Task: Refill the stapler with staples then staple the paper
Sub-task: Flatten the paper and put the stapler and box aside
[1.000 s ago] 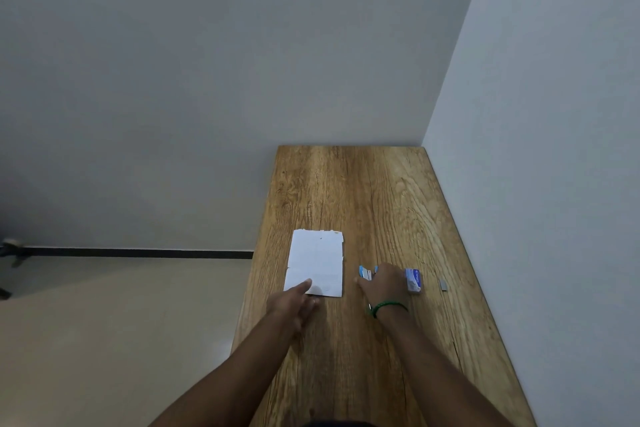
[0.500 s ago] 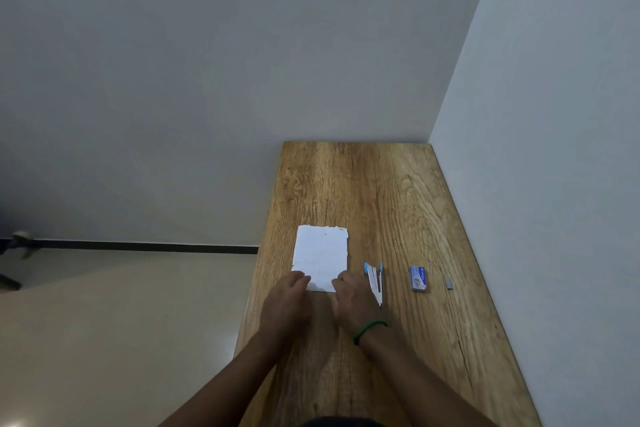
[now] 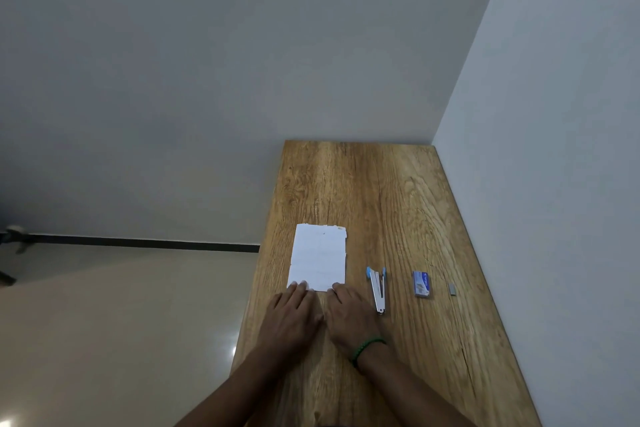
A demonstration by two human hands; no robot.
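A white sheet of paper (image 3: 319, 256) lies flat on the wooden table (image 3: 391, 191). My left hand (image 3: 293, 312) and my right hand (image 3: 349, 314) lie side by side just below it, palms down, fingertips touching the paper's near edge. A blue and silver stapler (image 3: 377, 288) lies to the right of the paper, swung open in a narrow V, close beside my right hand but apart from it. Farther right sits a small blue staple box (image 3: 421, 283), and beyond it a short grey strip of staples (image 3: 451, 288).
The table stands in a corner, with a grey wall along its right side and at its far end. Its left edge drops to a beige floor (image 3: 121, 322). A green bracelet (image 3: 367, 347) circles my right wrist.
My right hand left the stapler, which now lies open on the table, and moved left to the paper's near edge. My left hand shifted slightly along that edge.
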